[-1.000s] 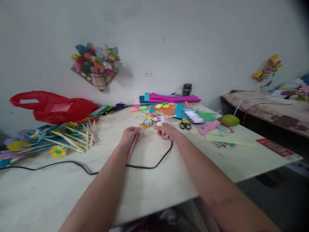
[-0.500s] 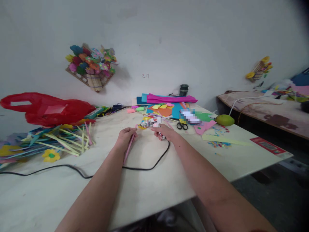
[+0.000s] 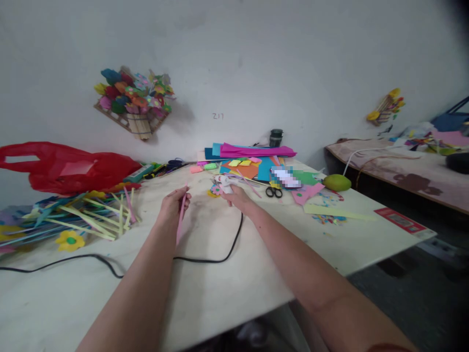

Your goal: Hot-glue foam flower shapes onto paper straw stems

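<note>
My left hand (image 3: 173, 201) is closed round a thin pink strip (image 3: 181, 215), which slants from above the fingertips down toward the table. My right hand (image 3: 236, 196) grips a white glue gun (image 3: 225, 181), partly hidden by the fingers. From beneath that hand a black cord (image 3: 237, 239) curves down and runs left under my left forearm. Just left of the glue gun lie small craft flowers, a pink one (image 3: 216, 189) among them with yellow and blue pieces. A gap separates my two hands.
Black-handled scissors (image 3: 274, 192) lie right of my right hand, near coloured sheets (image 3: 256, 150). At left are a red bag (image 3: 69, 166), several pale strips (image 3: 106, 217) and a yellow flower (image 3: 70, 240). A green fruit-like object (image 3: 337, 183) sits near the right edge.
My left hand has moved left with the pink strip, which stands more upright. My right hand and the glue gun have moved slightly left, closer to the small flowers. The whole view has shifted a little.
</note>
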The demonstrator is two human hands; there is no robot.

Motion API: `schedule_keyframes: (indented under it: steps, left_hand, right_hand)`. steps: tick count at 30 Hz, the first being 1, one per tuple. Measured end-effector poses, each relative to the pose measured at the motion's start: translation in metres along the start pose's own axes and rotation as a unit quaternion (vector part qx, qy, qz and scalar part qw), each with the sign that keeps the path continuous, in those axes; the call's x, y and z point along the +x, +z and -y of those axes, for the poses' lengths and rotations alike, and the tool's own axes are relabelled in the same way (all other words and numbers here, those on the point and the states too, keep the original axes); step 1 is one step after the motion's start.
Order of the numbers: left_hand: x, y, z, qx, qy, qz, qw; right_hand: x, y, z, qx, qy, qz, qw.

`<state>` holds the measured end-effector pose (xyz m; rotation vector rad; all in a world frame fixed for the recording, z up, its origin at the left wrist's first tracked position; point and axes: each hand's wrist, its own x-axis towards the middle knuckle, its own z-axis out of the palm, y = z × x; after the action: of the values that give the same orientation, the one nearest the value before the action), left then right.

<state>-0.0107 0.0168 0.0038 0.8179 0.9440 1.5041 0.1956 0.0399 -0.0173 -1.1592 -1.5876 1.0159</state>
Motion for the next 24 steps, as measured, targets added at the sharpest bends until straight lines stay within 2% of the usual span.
schedule_keyframes:
  steps: [3,6,8,12,17,20,22,24]
  left_hand:
    - [-0.004,0.003,-0.013,-0.039,-0.001,-0.011,0.999]
    - [-0.008,0.006,-0.025,-0.067,0.010,-0.004,0.998]
    - [-0.011,0.009,-0.031,-0.073,0.016,-0.008,0.997]
    - [-0.016,0.018,-0.038,-0.072,0.038,0.019,0.996]
    - [-0.022,0.032,-0.037,-0.038,0.041,0.019,0.998]
    - [-0.021,0.035,-0.030,-0.024,0.038,0.030,0.999]
    - [-0.018,0.033,-0.025,-0.016,0.036,0.035,0.999]
    - [-0.016,0.031,-0.021,-0.004,0.035,0.022,0.999]
  right_hand:
    - [0.007,0.005,-0.001,-0.102,-0.047,-0.008,0.994]
    - [0.013,0.013,0.001,-0.221,-0.105,-0.010,0.970]
    - [0.016,0.021,0.004,-0.301,-0.108,-0.012,0.948]
    - [0.021,0.042,0.013,-0.408,-0.087,-0.024,0.909]
    - [0.021,0.074,0.021,-0.460,-0.135,-0.003,0.877]
    - [0.021,0.095,0.023,-0.469,-0.176,0.016,0.865]
    - [0.022,0.108,0.024,-0.444,-0.174,0.039,0.878]
    - [0.024,0.120,0.026,-0.394,-0.157,0.062,0.903]
